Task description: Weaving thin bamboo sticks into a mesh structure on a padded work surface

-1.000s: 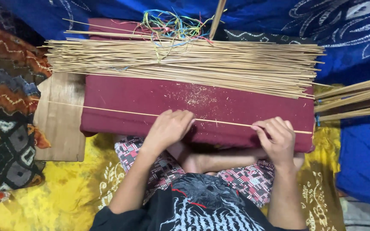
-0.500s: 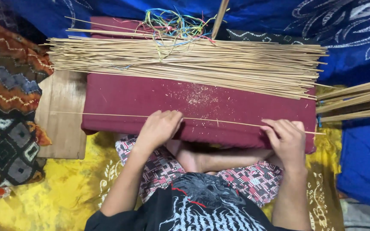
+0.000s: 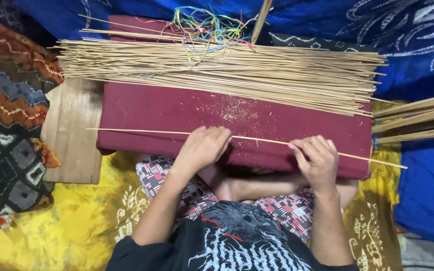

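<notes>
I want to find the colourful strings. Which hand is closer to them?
Left. The left hand rests on the thin stick almost straight below the colourful strings. The right hand holds the same stick farther off to the side.

Soft even light — sharp, shadowless

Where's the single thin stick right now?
In the head view the single thin stick lies across the maroon cushion, under both the left hand and right hand, nearer than the stick pile.
</notes>
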